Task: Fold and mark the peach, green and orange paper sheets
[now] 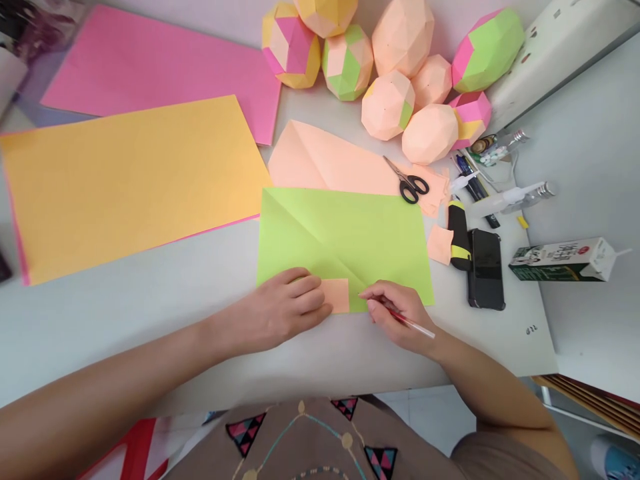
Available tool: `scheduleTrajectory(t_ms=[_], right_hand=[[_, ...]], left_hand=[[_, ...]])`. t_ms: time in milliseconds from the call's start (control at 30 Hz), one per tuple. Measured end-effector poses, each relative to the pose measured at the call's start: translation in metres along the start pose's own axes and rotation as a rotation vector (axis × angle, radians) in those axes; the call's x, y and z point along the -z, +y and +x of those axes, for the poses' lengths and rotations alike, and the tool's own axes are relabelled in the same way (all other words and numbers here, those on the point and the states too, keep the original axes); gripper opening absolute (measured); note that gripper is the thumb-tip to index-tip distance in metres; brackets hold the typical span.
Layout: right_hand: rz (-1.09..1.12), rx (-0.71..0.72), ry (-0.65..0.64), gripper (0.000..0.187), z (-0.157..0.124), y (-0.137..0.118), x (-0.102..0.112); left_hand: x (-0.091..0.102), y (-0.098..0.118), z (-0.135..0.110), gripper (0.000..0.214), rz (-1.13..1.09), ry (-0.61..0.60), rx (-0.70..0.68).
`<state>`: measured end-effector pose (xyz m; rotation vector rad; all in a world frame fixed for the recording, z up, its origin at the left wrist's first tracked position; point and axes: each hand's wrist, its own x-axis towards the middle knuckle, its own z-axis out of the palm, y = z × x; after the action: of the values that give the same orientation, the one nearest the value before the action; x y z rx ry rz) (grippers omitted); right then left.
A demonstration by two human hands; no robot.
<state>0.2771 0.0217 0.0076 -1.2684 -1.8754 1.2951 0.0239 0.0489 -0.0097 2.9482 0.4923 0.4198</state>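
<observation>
A creased green paper sheet [350,233] lies on the white table [150,300] before me. My left hand [280,310] rests flat on a small peach paper piece [337,293] at the sheet's near edge, fingers pressed together on it. My right hand [395,313] is closed round a thin red and clear pen [413,323], its tip at the green sheet just right of the peach piece.
A peach sheet [325,163] with scissors [410,183] lies behind the green one. Large orange [130,180] and pink [150,63] sheets lie left. Several paper polyhedra [400,73] stand at the back. A phone [485,267], marker [459,233], glue bottle [510,198] and carton [560,260] are right.
</observation>
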Motion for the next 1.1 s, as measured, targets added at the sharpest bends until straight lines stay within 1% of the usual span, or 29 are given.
scheduleTrajectory(t_ms=[100, 133, 233, 433, 600, 1100], right_hand=[[-0.021, -0.005, 0.015, 0.003, -0.005, 0.0, -0.007], [-0.044, 0.01, 0.01, 0.003, -0.006, -0.001, -0.009], [-0.122, 0.042, 0.001, 0.009, -0.008, -0.002, -0.014], [-0.173, 0.026, -0.012, 0.012, -0.006, -0.001, -0.017], [-0.19, 0.036, -0.012, 0.013, -0.005, -0.001, -0.017], [-0.17, 0.004, -0.05, 0.013, -0.003, -0.003, -0.016]], left_hand=[[0.0, 0.002, 0.002, 0.024, 0.031, -0.009, 0.02], [0.0, 0.002, 0.002, 0.023, 0.033, -0.012, 0.019], [-0.001, 0.003, 0.002, 0.021, 0.028, -0.025, 0.006], [-0.003, 0.004, 0.002, 0.02, 0.014, -0.024, 0.013], [-0.005, 0.003, 0.001, 0.019, 0.001, 0.005, 0.01], [-0.005, 0.003, 0.0, 0.027, 0.036, -0.012, 0.004]])
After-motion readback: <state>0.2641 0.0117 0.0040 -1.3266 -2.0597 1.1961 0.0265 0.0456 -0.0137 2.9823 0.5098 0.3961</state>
